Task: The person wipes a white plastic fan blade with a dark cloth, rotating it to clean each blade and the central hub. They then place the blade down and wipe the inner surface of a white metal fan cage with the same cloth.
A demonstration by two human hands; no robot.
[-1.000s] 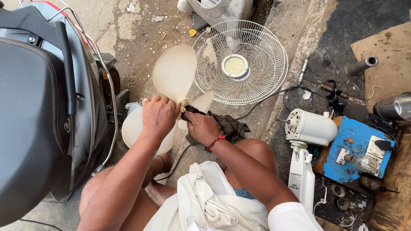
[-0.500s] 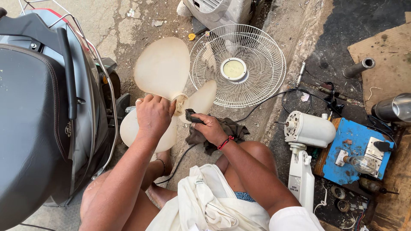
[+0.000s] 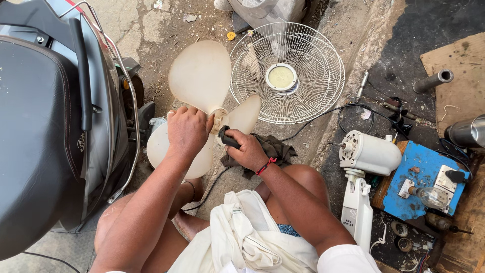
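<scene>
Left hand (image 3: pixel 188 132) clamped over fan blade (image 3: pixel 201 76) hub. Right hand (image 3: pixel 248 150) gripping black tool (image 3: pixel 228 137); best kept square to hub, blade steadied.

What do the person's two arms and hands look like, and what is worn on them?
Both forearms are bare, with no gloves. The right hand has a red thread band tied around the wrist, and a white sleeve covers the right upper arm. The left hand shows no band or ring; any sleeve on that arm is out of view.
</scene>
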